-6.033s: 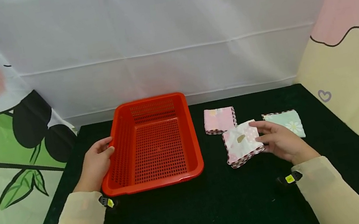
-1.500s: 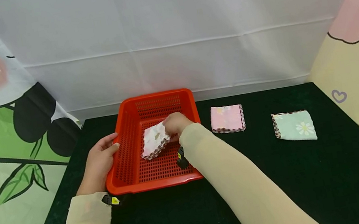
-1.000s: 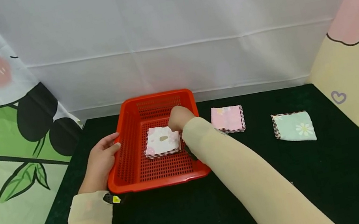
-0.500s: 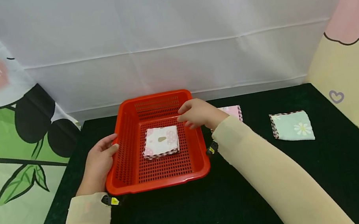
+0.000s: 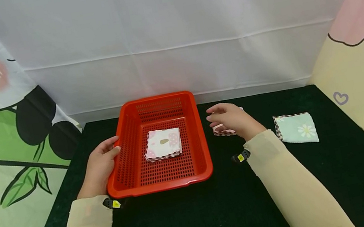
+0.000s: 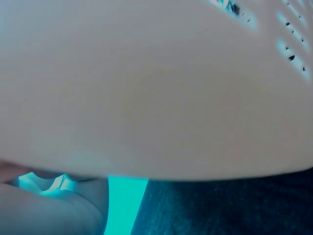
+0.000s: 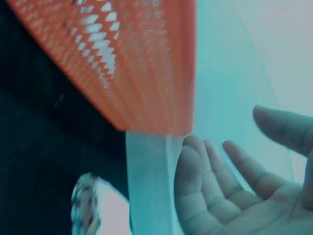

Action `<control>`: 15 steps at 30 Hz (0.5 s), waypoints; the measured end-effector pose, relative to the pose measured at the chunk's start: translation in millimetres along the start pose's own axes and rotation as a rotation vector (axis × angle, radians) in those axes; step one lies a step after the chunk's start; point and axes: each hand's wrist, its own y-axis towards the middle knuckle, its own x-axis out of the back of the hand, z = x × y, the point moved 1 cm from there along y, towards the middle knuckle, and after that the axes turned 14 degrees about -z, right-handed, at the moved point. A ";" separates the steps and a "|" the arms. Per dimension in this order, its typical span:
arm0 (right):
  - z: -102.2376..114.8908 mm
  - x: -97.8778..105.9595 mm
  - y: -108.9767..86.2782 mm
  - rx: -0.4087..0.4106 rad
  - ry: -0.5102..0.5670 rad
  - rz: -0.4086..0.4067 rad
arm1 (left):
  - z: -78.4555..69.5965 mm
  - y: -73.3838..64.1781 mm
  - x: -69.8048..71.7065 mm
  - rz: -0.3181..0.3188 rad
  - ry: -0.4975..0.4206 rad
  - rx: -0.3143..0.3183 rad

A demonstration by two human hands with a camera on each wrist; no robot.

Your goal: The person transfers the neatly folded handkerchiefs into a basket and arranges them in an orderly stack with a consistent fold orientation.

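My left hand (image 5: 99, 167) holds the left rim of a red perforated plastic basket (image 5: 165, 184), fingers and thumb at its edge. Close up in the left wrist view, the basket wall (image 6: 156, 98) fills most of the picture. Inside lies a folded white handkerchief (image 5: 164, 143) with pink patches and a checked edge. To the right of the basket, my right hand (image 5: 233, 119) is over a folded pink handkerchief (image 5: 224, 132), covering much of it. Its fingers are spread and hold nothing, as the right wrist view shows. A folded mint-green handkerchief (image 5: 296, 128) with a white daisy lies farther right.
A dark green cloth (image 5: 200, 219) covers the table. Behind it hangs a white backdrop (image 5: 158, 61), with printed cartoon panels on the left and right sides.
My right hand carried the white handkerchief from the table into the basket, let it go, then moved right over the pink one. My left hand has stayed on the rim.
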 end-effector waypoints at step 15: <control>-50.6 57.6 8.2 0.003 0.045 -0.120 | 0.5 -2.2 -0.2 -0.005 -0.004 0.001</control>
